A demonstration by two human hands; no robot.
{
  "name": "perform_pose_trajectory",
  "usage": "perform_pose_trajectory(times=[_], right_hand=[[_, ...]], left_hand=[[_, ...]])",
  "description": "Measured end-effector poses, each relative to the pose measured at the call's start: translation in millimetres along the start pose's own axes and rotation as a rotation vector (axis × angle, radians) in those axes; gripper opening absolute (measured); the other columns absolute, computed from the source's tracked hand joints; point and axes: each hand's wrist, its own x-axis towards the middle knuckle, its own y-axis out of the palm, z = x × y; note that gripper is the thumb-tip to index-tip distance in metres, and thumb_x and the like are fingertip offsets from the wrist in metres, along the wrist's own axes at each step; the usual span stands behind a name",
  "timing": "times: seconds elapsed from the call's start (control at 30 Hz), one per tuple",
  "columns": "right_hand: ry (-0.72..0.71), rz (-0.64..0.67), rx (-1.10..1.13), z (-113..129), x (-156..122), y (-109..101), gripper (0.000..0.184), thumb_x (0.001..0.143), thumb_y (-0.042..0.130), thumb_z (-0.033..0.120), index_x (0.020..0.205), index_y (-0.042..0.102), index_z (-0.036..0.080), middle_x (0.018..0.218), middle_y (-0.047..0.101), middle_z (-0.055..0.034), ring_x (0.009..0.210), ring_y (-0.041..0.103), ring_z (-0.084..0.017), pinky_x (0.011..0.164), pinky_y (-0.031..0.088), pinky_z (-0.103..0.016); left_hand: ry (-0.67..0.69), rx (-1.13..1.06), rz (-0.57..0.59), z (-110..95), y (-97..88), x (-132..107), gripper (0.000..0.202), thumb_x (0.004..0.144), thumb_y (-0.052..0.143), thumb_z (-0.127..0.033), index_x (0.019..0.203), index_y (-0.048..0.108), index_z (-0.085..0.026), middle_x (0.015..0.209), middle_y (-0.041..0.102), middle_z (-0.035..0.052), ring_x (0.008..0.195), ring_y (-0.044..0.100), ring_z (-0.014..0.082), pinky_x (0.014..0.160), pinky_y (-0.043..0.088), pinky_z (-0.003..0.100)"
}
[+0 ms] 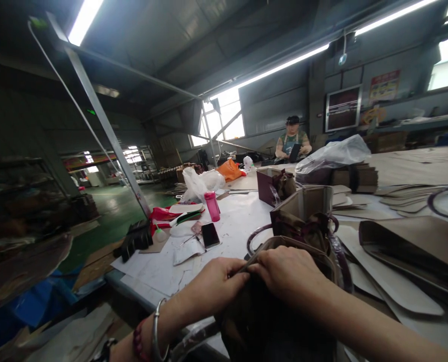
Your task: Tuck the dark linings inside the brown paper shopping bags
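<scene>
A dark brown handbag (269, 322) stands upright in front of me at the table's near edge, its top rim facing up. My left hand (224, 276) pinches the rim at its left corner, thumb and fingers closed on it. Right beside it, my right hand (284, 266) grips the same rim from above, fingers bent over the edge. A plastic-wrapped handle (194, 342) hangs at the bag's near left side. Just behind stands a second open bag (303, 216) with a brown lining, and beyond it a third, maroon bag (271, 186).
To the left on the white table lie a phone (210, 235), a pink bottle (212, 206), an open notebook (188, 250) and red cloth (161, 213). Flat brown panels (420, 241) spread on the right. A plastic bag (333, 156) covers a stack. A co-worker (292, 141) sits across.
</scene>
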Motion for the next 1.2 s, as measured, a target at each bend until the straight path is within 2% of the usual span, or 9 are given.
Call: perform_pose_trajectory(times=[0.17, 0.33, 0.73, 1.2], right_hand=[[-0.002, -0.026, 0.076, -11, -3, 2, 0.021, 0.084, 0.044, 0.027, 0.084, 0.064, 0.019, 0.079, 0.067, -0.0082, 0.076, 0.063, -0.023, 0.059, 0.042, -0.028], [0.012, -0.062, 0.049, -18, -4, 1, 0.015, 0.084, 0.045, 0.021, 0.081, 0.060, 0.019, 0.077, 0.065, -0.0046, 0.073, 0.061, -0.019, 0.057, 0.038, -0.024], [0.072, -0.020, 0.043, -18, 4, 3, 0.018, 0.086, 0.046, 0.029, 0.077, 0.059, 0.019, 0.076, 0.067, -0.0064, 0.073, 0.063, -0.024, 0.053, 0.036, -0.026], [0.083, -0.031, 0.062, -18, 3, 5, 0.017, 0.086, 0.045, 0.027, 0.078, 0.058, 0.018, 0.076, 0.067, -0.0079, 0.073, 0.064, -0.025, 0.055, 0.037, -0.027]], left_hand=[[-0.013, 0.019, -0.020, 1, 1.2, 1, 0.026, 0.079, 0.044, -0.028, 0.086, 0.064, -0.013, 0.073, 0.061, 0.0008, 0.065, 0.051, 0.0140, 0.056, 0.038, 0.020], [-0.055, -0.028, -0.012, -1, 1.1, -1, 0.027, 0.078, 0.045, -0.030, 0.084, 0.063, -0.011, 0.071, 0.059, 0.0017, 0.062, 0.050, 0.0135, 0.052, 0.036, 0.020], [-0.040, 0.040, 0.003, -3, 1.4, -1, 0.024, 0.078, 0.043, -0.026, 0.081, 0.063, -0.012, 0.073, 0.060, 0.0011, 0.064, 0.050, 0.0138, 0.058, 0.039, 0.022], [-0.031, 0.069, 0.012, -5, 3.3, -2, 0.026, 0.078, 0.042, -0.028, 0.082, 0.063, -0.013, 0.076, 0.061, 0.0013, 0.066, 0.051, 0.0145, 0.059, 0.039, 0.021]])
